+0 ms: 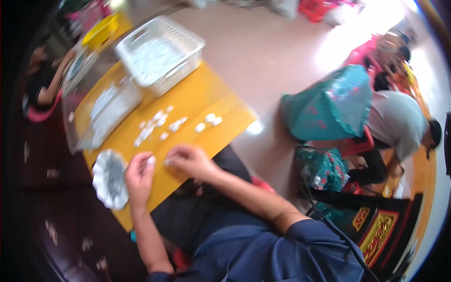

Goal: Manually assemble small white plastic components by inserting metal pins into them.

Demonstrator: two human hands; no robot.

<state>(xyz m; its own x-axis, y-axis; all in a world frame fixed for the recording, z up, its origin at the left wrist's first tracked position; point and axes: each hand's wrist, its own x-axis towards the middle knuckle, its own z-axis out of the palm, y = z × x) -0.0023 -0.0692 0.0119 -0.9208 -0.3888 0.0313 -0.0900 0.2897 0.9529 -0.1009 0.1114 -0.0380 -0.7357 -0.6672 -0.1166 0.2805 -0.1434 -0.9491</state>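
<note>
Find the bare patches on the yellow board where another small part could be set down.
Bare: the right end of the yellow board, beyond the loose white pieces, and the strip between them and the right hand. Crowded: around the white basket and clear tray.

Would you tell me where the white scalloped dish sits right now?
In the head view, the white scalloped dish lies on the yellow table's near left edge, just left of the left hand.

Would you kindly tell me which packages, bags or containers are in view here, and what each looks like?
White mesh basket: far end of the yellow table, rectangular.
Clear plastic bag: table's left side, holding small white pieces.
White scalloped dish: beside the left hand.
Teal patterned bag: floor, right.
</note>
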